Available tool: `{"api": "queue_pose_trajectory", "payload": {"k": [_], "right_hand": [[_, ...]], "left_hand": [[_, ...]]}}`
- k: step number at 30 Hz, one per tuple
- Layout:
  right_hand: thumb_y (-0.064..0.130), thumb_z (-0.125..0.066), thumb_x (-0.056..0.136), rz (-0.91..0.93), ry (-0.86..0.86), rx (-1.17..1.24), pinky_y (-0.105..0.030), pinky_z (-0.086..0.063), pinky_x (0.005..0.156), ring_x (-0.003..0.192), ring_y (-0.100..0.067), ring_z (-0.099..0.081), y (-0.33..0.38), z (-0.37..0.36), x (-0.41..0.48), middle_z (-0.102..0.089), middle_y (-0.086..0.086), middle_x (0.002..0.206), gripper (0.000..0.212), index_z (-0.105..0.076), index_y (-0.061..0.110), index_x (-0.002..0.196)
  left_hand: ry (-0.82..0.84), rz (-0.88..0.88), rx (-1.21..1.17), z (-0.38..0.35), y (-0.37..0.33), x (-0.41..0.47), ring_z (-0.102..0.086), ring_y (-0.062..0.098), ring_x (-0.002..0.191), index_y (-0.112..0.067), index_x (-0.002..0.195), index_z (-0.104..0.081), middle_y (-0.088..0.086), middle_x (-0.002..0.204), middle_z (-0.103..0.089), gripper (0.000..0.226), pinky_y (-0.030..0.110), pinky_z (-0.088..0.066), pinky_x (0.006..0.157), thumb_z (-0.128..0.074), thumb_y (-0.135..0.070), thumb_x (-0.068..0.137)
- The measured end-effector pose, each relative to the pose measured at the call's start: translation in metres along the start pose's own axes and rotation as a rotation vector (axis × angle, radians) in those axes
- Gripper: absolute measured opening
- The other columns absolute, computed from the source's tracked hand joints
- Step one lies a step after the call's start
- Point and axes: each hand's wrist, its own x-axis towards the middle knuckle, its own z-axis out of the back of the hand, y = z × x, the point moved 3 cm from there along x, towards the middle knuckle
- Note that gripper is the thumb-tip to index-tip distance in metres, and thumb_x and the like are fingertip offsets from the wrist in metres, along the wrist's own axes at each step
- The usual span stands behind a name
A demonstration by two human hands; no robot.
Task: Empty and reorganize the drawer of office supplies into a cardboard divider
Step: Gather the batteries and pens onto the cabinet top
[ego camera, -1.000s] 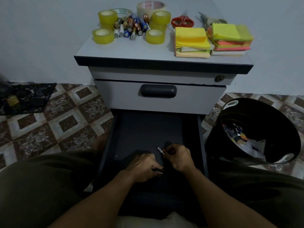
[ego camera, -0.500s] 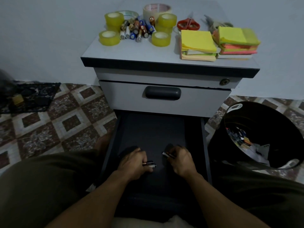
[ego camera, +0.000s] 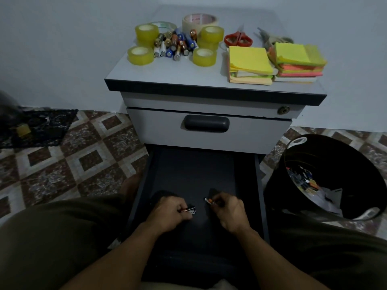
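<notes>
Drawer (ego camera: 196,174), the lowest one of a grey cabinet (ego camera: 209,101), stands pulled out in the lower middle of the head view, showing its dark bottom. Above it a closed drawer front (ego camera: 251,137) carries a dark handle (ego camera: 206,123), and a round lock (ego camera: 283,110) sits further up at the right.

On the cabinet top (ego camera: 178,78), upper middle of the frame, lie yellowish tape rolls (ego camera: 140,55) around a heap of batteries (ego camera: 174,46), with a wide pale tape roll (ego camera: 200,20) behind them. To the right are red-handled scissors (ego camera: 238,39) and 2 stacks of sticky notes (ego camera: 249,63) (mostly yellow, with pink and orange layers in the right one).

A pale wall (ego camera: 62,49) fills the background. Brown and cream patterned floor tiles (ego camera: 73,160) spread to the left, where a dark cloth (ego camera: 41,126) lies at the edge. At the right a black bin (ego camera: 345,155) holds paper scraps and small coloured bits. Olive-clad legs fill both lower corners.

Both forearms reach in from the bottom edge over the drawer's near half. The left hand (ego camera: 169,214), knuckles up, has its fingers curled round a small battery (ego camera: 189,210) whose end pokes out to the right. The right hand (ego camera: 230,212) pinches another battery (ego camera: 210,201), its tip pointing to the upper left. The 2 hands are near each other but apart.
</notes>
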Motion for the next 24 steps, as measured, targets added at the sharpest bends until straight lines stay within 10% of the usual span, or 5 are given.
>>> {"api": "queue_pose_trajectory", "payload": {"k": [11, 24], "right_hand": [[0.015, -0.079, 0.08, 0.057, -0.123, 0.157, -0.015, -0.049, 0.06, 0.065, -0.003, -0.063, 0.031, 0.022, -0.018, -0.07, 0.004, 0.072, 0.017, -0.065, 0.023, 0.076], [0.014, -0.083, 0.072, 0.268, -0.19, 0.155, -0.027, -0.052, 0.064, 0.059, -0.002, -0.06, 0.117, 0.09, -0.063, -0.07, 0.004, 0.067, 0.021, -0.066, 0.023, 0.066]], "left_hand": [[-0.019, 0.097, -0.481, 0.015, -0.02, -0.017, -0.062, 0.009, 0.055, 0.002, 0.085, -0.072, 0.005, 0.07, -0.066, 0.013, 0.024, -0.055, 0.057, -0.079, -0.009, 0.083], [-0.206, 0.035, -0.556, 0.132, -0.102, -0.084, -0.065, 0.009, 0.058, -0.009, 0.092, -0.075, 0.002, 0.069, -0.073, 0.021, 0.022, -0.045, 0.048, -0.079, -0.028, 0.083]]}}
